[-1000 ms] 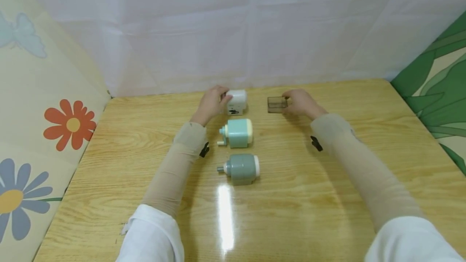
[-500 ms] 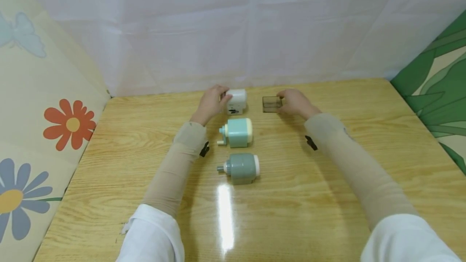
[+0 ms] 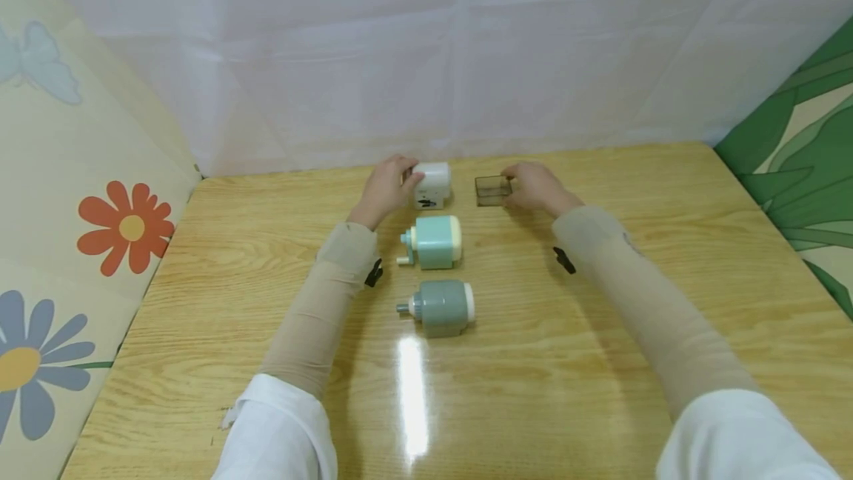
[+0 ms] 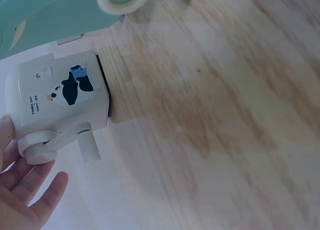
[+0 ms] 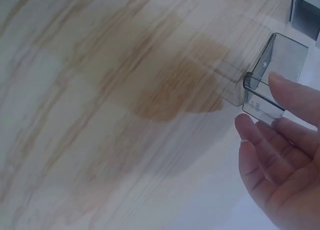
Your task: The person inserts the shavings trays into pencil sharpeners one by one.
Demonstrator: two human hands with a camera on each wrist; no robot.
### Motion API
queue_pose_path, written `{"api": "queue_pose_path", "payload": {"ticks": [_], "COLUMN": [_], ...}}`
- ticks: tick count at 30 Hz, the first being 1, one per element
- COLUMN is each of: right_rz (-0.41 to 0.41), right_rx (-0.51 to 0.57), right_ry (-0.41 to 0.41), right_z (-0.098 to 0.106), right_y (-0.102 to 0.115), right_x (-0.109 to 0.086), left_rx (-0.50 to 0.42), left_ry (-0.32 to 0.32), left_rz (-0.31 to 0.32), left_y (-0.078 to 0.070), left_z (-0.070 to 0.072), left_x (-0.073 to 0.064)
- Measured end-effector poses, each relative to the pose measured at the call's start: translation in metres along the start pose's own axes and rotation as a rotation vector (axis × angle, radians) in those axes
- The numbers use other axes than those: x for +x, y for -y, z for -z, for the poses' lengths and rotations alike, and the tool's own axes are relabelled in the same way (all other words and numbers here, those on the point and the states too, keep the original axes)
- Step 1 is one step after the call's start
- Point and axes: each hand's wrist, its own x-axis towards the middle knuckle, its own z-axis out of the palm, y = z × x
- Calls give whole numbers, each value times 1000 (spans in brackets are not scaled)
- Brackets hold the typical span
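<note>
At the back of the table, my left hand (image 3: 384, 191) grips a white pencil sharpener (image 3: 435, 182) by its crank end. In the left wrist view a panda print shows on its side, and the crank handle (image 4: 89, 145) sticks out past my fingers. My right hand (image 3: 538, 187) pinches a clear smoky shavings drawer (image 3: 492, 191) between thumb and fingers. A short gap parts the drawer from the white sharpener in the head view. In the right wrist view the drawer (image 5: 287, 60) is open-topped, and an opening in the sharpener (image 5: 306, 15) faces it.
A teal pencil sharpener (image 3: 436, 243) with a cream end stands just in front of the white one. Nearer still is a grey-green sharpener (image 3: 445, 308) with a white end. The wooden table (image 3: 566, 391) meets a white cloth backdrop (image 3: 333, 58) behind.
My right hand has moved left with the shavings drawer, narrowing the gap to the white sharpener. The left hand and the other sharpeners stay put.
</note>
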Motion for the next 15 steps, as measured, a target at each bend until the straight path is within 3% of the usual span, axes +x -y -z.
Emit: {"api": "queue_pose_path", "payload": {"ticks": [15], "right_rz": [22], "right_rx": [-3], "right_ry": [-20], "right_z": [-6], "right_y": [6], "right_x": [8], "left_rx": [10], "left_ry": [8], "left_rz": [-2], "left_y": [1], "left_z": [0], "left_x": [-1]}}
